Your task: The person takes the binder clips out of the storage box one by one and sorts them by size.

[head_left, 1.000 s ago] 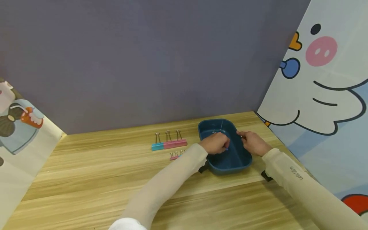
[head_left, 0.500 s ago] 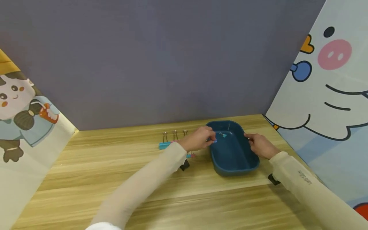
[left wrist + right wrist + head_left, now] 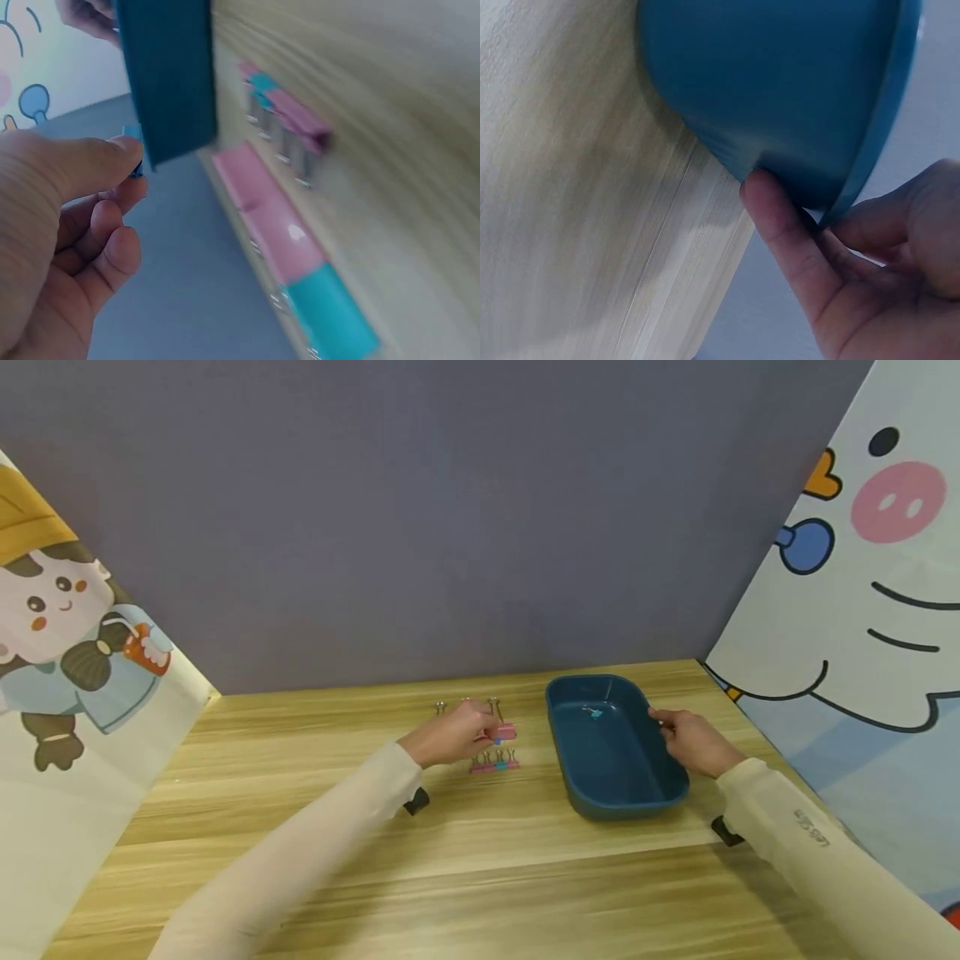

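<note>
My left hand [image 3: 453,735] pinches a small blue binder clip [image 3: 133,135] between thumb and index finger, raised over the table. Below and behind it lies a row of larger binder clips [image 3: 281,225], pink and blue, partly covered by the hand in the head view. In front of that row stands a row of small pink and blue binder clips [image 3: 495,767], handles up. A dark blue plastic basin [image 3: 618,777] sits to their right, with a small light blue binder clip [image 3: 595,713] on its floor. My right hand [image 3: 693,742] grips the basin's right rim, thumb and fingers on either side of the wall.
The wood-grain tabletop [image 3: 360,868] runs up to a grey back panel [image 3: 450,527]. Panels with cartoon prints, a pig-nosed character [image 3: 892,635] and a child figure [image 3: 67,618], stand on the right and left sides.
My left hand has come out of the basin and moved left over the clip rows, the small blue binder clip still pinched. The right hand keeps its hold on the rim. The head view has shifted slightly.
</note>
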The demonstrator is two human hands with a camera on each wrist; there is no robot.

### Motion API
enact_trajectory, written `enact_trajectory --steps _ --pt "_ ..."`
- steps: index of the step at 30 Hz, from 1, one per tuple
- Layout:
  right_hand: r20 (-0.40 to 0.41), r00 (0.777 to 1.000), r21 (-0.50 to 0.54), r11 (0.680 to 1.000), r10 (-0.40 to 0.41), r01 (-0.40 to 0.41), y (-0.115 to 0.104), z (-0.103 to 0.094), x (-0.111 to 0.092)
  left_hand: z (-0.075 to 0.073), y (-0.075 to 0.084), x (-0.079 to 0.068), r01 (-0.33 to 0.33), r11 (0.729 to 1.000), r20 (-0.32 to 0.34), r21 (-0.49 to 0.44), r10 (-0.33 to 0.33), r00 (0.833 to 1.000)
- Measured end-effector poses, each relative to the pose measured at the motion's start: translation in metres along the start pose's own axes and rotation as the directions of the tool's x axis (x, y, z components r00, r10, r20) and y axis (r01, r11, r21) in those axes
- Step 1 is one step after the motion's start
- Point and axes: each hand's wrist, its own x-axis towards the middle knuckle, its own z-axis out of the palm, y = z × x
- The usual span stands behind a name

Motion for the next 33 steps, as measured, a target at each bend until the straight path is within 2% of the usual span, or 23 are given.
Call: enact_trajectory --steps 7,13,18,24,33 --pt "-0.012 1.0 -0.024 0.999 -0.025 0.025 0.0 0.0 0.001 0.003 -0.013 -0.032 0.086 0.996 0.059 0.008 -0.086 0.995" --pt "-0.014 0.999 -0.023 0.999 -0.029 0.028 0.001 0.0 0.0 0.011 -0.017 -0.048 0.159 0.987 0.102 0.021 -0.16 0.982" --pt "-0.016 0.999 -0.021 0.999 -0.032 0.032 -0.001 0.001 0.0 0.017 -0.018 -0.051 0.182 0.983 0.131 -0.01 -0.179 0.975" --pt "-0.005 1.0 -0.014 1.0 -0.02 0.02 -0.001 0.001 0.001 0.024 -0.018 -0.048 0.22 0.975 0.165 -0.029 -0.212 0.963" --pt "0.01 1.0 -0.006 1.0 -0.002 0.002 -0.001 -0.001 0.001 0.027 -0.016 -0.045 0.201 0.979 0.156 -0.021 -0.196 0.968"
